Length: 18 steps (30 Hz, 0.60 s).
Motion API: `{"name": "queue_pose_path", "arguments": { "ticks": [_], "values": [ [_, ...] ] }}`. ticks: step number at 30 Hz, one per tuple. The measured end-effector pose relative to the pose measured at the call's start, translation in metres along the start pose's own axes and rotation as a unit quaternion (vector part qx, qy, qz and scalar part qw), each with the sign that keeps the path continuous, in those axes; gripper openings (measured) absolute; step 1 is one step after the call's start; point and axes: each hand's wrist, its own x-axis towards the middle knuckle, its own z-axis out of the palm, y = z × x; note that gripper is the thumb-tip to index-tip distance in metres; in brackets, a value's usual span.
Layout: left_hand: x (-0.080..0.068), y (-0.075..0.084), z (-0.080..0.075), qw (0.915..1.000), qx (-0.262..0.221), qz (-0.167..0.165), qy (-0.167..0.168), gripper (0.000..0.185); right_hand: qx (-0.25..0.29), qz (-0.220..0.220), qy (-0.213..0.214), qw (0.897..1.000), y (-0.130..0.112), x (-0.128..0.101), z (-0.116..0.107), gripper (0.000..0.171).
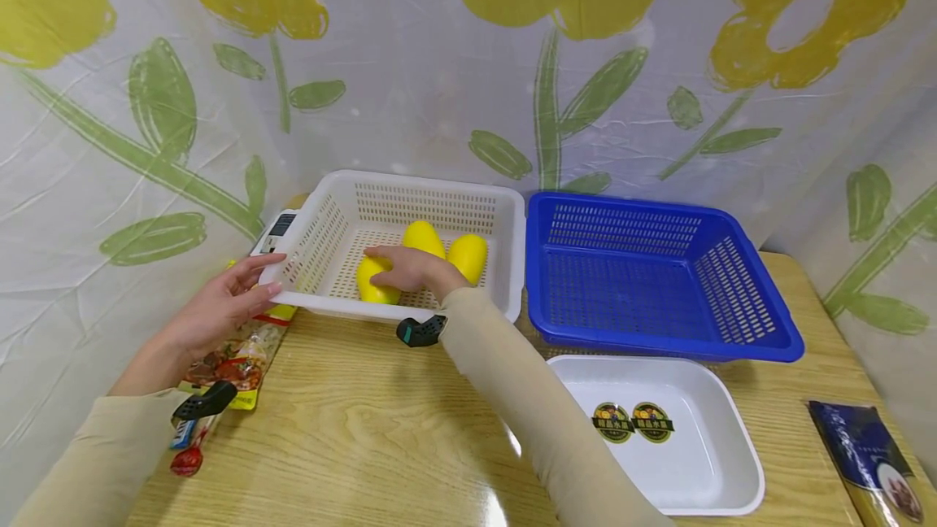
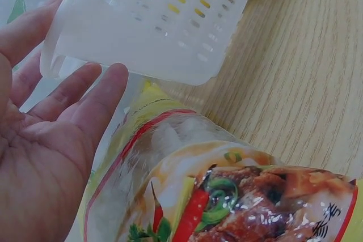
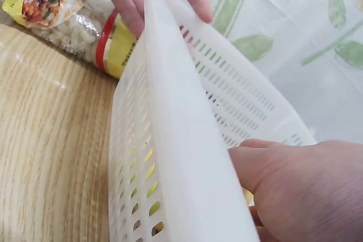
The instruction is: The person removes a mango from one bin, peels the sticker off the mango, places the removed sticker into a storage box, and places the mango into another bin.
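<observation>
The right hand (image 1: 410,268) is down inside the white basket (image 1: 322,185), its fingers (image 1: 376,253) curled over the nearest of three yellow fruits (image 1: 375,289); the other two (image 1: 423,237) (image 1: 468,257) lie just beyond the knuckles, touching each other. From the right-wrist view I cannot tell how firmly that fruit is gripped, since the basket wall (image 3: 176,157) hides the fingertips. The left hand (image 1: 223,303) steadies the basket at its near left corner, fingers (image 2: 85,92) straight and relaxed against the rim, holding nothing closed; a noodle packet (image 2: 227,196) lies on the surface just under the palm. This looks like the pick-up step: one fruit is being taken out of the basket. The next move would call for a firm close on the fruit, a lift clear of the rim, and the left hand keeping the basket from sliding. To the right of the working fingers stand a blue basket (image 1: 769,332) and a white tray (image 1: 732,446).
</observation>
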Motion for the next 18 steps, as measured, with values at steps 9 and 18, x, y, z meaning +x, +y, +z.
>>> {"name": "queue_pose_path", "arguments": {
  "ticks": [9,18],
  "values": [
    [0.002,0.000,0.001,1.0000,-0.009,0.001,-0.002,0.056,-0.025,0.003,-0.001,1.000,-0.003,-0.017,-0.009,0.054],
    [0.000,0.000,0.000,1.0000,0.002,0.005,0.004,0.055,0.010,-0.020,0.071,0.997,0.004,-0.055,-0.018,0.045]
  ]
}}
